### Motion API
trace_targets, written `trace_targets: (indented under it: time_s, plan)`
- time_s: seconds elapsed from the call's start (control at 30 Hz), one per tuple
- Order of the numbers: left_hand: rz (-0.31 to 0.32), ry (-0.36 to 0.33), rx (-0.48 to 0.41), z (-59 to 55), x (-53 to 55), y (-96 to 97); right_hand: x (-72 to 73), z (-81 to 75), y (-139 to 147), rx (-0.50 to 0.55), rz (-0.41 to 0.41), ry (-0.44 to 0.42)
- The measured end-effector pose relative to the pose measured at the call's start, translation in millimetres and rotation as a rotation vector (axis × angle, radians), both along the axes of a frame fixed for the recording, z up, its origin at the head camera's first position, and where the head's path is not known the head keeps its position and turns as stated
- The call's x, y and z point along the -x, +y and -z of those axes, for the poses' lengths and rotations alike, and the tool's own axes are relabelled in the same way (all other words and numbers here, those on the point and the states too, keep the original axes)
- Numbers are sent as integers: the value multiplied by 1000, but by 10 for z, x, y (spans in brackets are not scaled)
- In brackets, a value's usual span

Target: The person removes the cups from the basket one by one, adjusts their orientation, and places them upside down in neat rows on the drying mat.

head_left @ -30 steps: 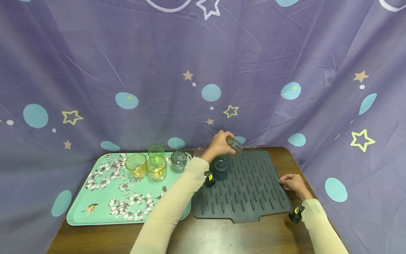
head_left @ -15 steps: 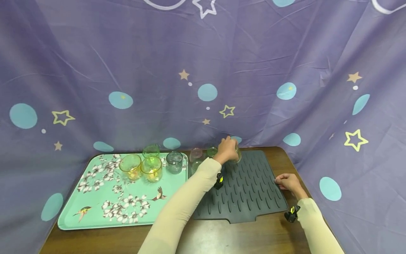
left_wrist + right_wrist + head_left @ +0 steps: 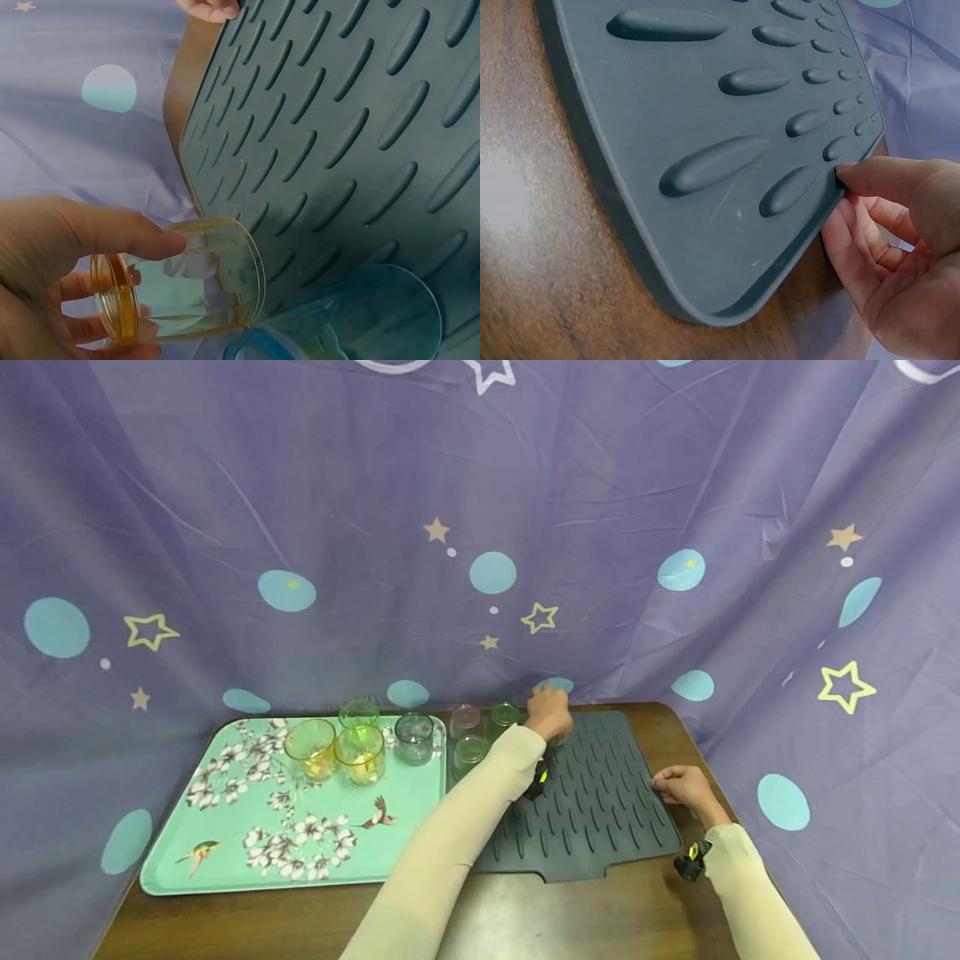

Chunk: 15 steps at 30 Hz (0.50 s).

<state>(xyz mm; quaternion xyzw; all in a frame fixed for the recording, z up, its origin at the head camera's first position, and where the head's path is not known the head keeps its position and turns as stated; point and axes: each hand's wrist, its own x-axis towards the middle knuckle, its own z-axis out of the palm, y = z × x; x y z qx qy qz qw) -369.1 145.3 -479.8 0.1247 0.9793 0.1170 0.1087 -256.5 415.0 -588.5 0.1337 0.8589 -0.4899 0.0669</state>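
behind everything we see a purple curtain [image 3: 600,485] printed with stars and pale blue spots, and in front of it a brown wooden table [image 3: 510,918]. on the table lie a mint-green tray [image 3: 232,827] with white blossoms and birds and, just beside it, a dark grey mat [image 3: 570,827] covered in raised ridges. over the far part of the mat we find the left hand [image 3: 551,712], thumb and fingers clamped on an amber-tinted glass [image 3: 195,277], its thick amber end toward the palm; we cannot tell whether the glass touches the mat. at the mat's right edge the right hand [image 3: 684,787] pinches the rim, thumb on top and fingers against the side. on the tray we count two yellow glasses [image 3: 310,743], a green glass [image 3: 360,708] behind them and a grey glass [image 3: 415,739] near the mat. along the mat's left side we see a pink glass [image 3: 465,718], a dark green glass [image 3: 503,716] and a clear glass [image 3: 470,752], while a blue glass [image 3: 367,307] stands just beside the held one. smallest of all, we notice a black camera [image 3: 690,860] on the right wrist.
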Motion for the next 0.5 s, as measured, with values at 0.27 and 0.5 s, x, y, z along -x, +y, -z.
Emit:
trace_targets:
  time_s: [0.27,0.5]
  plan:
    - [-86,-20,69,48,66,110,48,-14,-23,13,-1,-5]
    - [-107,-6,107,110,66,187,9,-13,21,-2,-13,-9]
